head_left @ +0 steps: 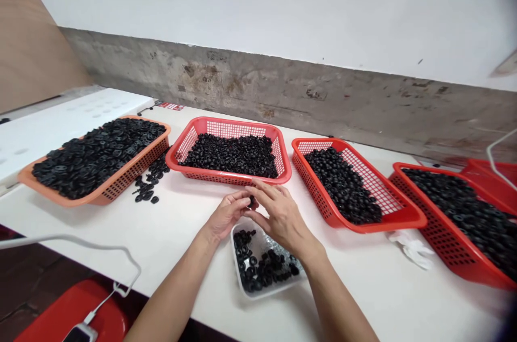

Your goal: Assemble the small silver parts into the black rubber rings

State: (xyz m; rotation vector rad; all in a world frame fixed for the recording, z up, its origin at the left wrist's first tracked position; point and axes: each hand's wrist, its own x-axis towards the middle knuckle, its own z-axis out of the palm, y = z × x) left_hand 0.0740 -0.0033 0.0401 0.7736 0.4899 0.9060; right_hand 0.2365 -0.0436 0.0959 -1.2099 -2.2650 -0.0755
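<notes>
My left hand (pixel 226 216) and my right hand (pixel 279 216) meet over the far end of a small clear plastic tray (pixel 246 291) that holds several black rubber rings (pixel 262 269). Both hands pinch a small black rubber part (pixel 252 202) between their fingertips. The hands hover just in front of the middle red basket (pixel 230 127), which is filled with black rubber rings.
An orange basket (pixel 105 191) of black rubber parts stands at left, with loose rings (pixel 147 185) spilled beside it. Two more red baskets (pixel 365 223) (pixel 452 256) of black parts lie at right. A white crumpled item (pixel 412 249) lies between them. A white cable (pixel 100 249) and a red stool (pixel 68 315) are at lower left.
</notes>
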